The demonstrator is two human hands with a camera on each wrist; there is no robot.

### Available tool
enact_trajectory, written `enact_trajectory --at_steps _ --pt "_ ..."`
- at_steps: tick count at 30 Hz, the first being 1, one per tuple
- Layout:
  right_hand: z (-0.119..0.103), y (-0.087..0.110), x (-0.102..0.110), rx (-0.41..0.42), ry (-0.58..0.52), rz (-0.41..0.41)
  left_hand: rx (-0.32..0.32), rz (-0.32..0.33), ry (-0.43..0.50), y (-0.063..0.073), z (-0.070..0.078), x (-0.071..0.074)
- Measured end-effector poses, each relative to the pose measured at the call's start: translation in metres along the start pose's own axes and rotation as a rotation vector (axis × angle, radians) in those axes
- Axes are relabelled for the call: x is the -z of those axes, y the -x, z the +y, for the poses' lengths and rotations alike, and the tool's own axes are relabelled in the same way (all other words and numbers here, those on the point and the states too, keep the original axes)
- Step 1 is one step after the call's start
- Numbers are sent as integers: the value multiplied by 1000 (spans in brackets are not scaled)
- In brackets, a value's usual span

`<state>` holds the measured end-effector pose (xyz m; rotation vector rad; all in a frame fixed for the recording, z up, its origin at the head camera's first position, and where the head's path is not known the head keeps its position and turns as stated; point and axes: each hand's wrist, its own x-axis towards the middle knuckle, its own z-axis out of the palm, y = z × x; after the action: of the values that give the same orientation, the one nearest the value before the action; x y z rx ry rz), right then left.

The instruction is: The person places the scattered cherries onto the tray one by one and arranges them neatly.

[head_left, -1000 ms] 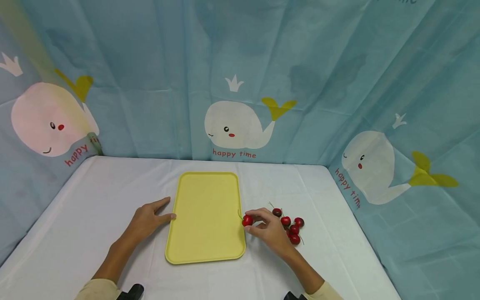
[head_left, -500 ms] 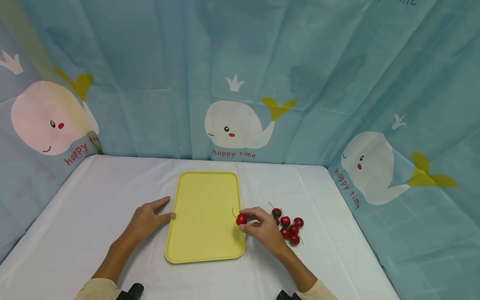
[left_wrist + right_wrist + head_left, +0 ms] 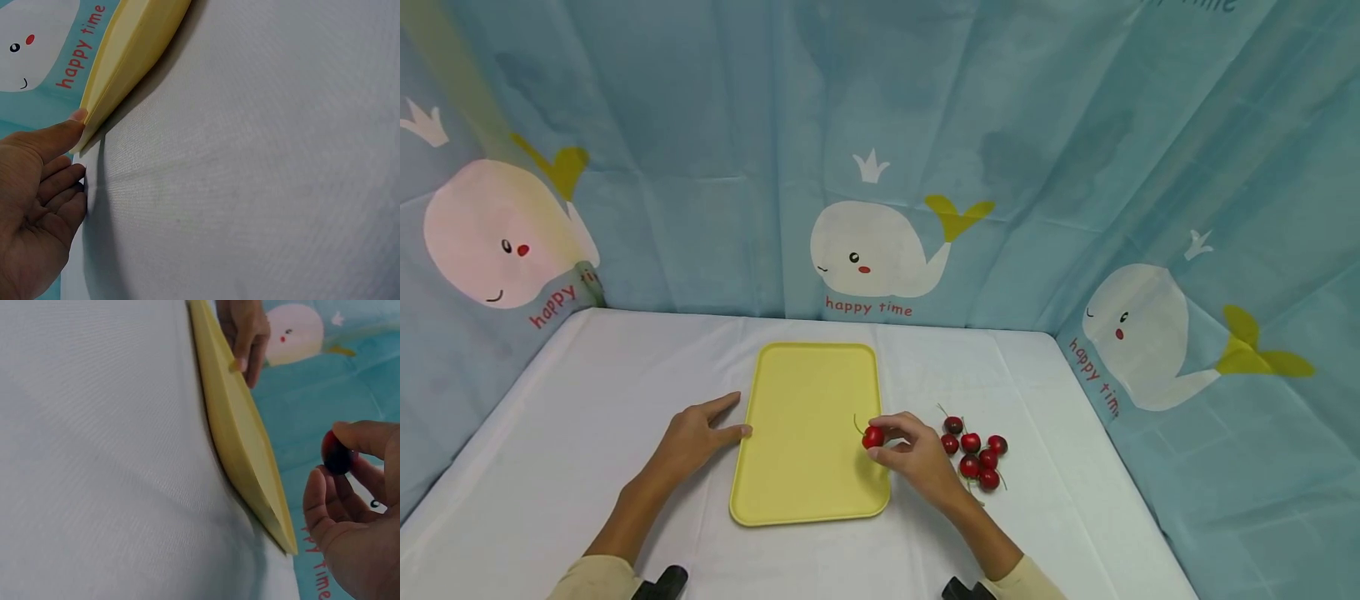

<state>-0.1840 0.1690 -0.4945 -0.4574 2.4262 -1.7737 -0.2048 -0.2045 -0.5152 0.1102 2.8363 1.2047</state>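
Observation:
A yellow tray (image 3: pixel 808 400) lies on the white-covered table. My right hand (image 3: pixel 917 458) pinches a red cherry (image 3: pixel 872 437) by its sides over the tray's right part, the stem pointing up and left. In the right wrist view the cherry (image 3: pixel 337 453) sits between thumb and fingers, apart from the tray (image 3: pixel 234 425). My left hand (image 3: pixel 692 437) rests at the tray's left edge, its thumb touching the rim. The left wrist view shows that thumb on the tray's rim (image 3: pixel 134 56), while the other fingers of the left hand (image 3: pixel 37 200) are loosely bent beside it.
Several dark red cherries (image 3: pixel 970 442) lie in a loose cluster on the white tablecloth (image 3: pixel 1060 508), right of the tray. A blue curtain (image 3: pixel 700 167) with whale prints stands behind the table and along both sides.
My right hand has carried the cherry left, from the tray's right edge to above its surface. More of the cherry cluster shows behind it. The left hand stays at the rim.

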Motion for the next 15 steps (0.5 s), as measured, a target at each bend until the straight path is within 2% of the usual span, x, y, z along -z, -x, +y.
enact_trajectory --at_steps 15 --pt "-1 -9 -17 1 4 -31 11 1 7 0 -1 -1"
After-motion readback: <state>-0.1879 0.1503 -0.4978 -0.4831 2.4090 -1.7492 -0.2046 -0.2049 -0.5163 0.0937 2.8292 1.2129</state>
